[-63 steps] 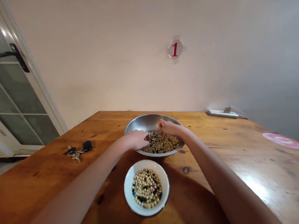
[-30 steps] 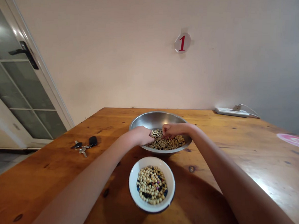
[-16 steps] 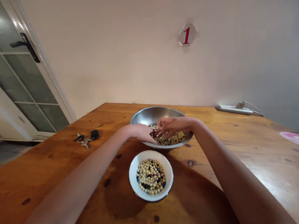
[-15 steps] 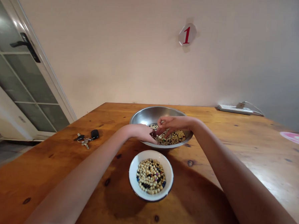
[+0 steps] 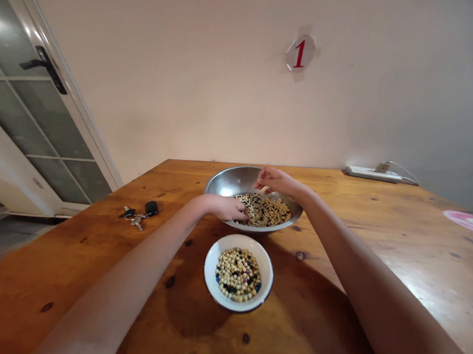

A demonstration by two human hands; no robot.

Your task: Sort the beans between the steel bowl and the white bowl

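Observation:
A stainless steel mixing bowl [image 5: 232, 180] stands on the wooden table, holding a mound of cream and dark beads [image 5: 266, 211]. My left hand [image 5: 226, 208] rests curled at the mound's near left edge, its fingertips down among the beads. My right hand [image 5: 276, 181] hangs above the bowl's far right side, apart from the beads, with its fingertips drawn together. Anything between those fingertips is hidden. Nearer me, a white enamel bowl [image 5: 235, 307] holds cream beads [image 5: 238, 275] mixed with some dark ones.
A set of keys with a black fob [image 5: 138, 215] lies to the left on the wooden table [image 5: 337, 216]. A power strip [image 5: 373, 174] sits at the far right edge. A glass door [image 5: 45, 109] stands at left.
My right hand has risen out of the beads and moved toward the far side of the steel bowl. My left hand remains at the mound's near edge.

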